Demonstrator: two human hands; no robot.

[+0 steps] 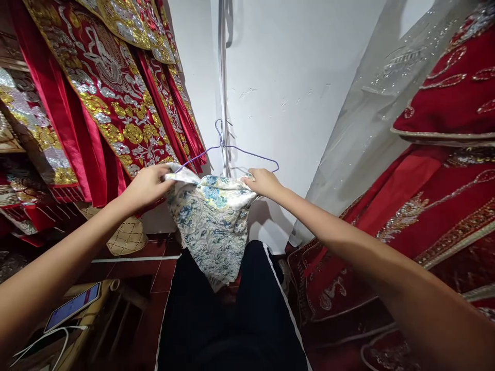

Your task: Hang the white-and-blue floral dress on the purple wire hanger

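A white garment with a blue and yellow floral print [214,226] hangs down in front of my knees. My left hand [150,183] pinches its upper left edge. At the upper right edge, my right hand [263,183] grips the cloth between thumb and fingers. A thin purple clothes hanger [247,151] stands up above the garment. Its left arm runs down to the cloth by my left hand, and its right end shows just above my right hand. The lower part of the hanger is hidden by the garment.
Red costumes with gold and silver embroidery [127,103] hang on the left. More red beaded garments [444,175] and a sheer white sequined cloth [363,108] are at the right. A metal pole [223,67] runs along the white wall. A phone [73,306] lies on a bamboo stool [98,299] at lower left.
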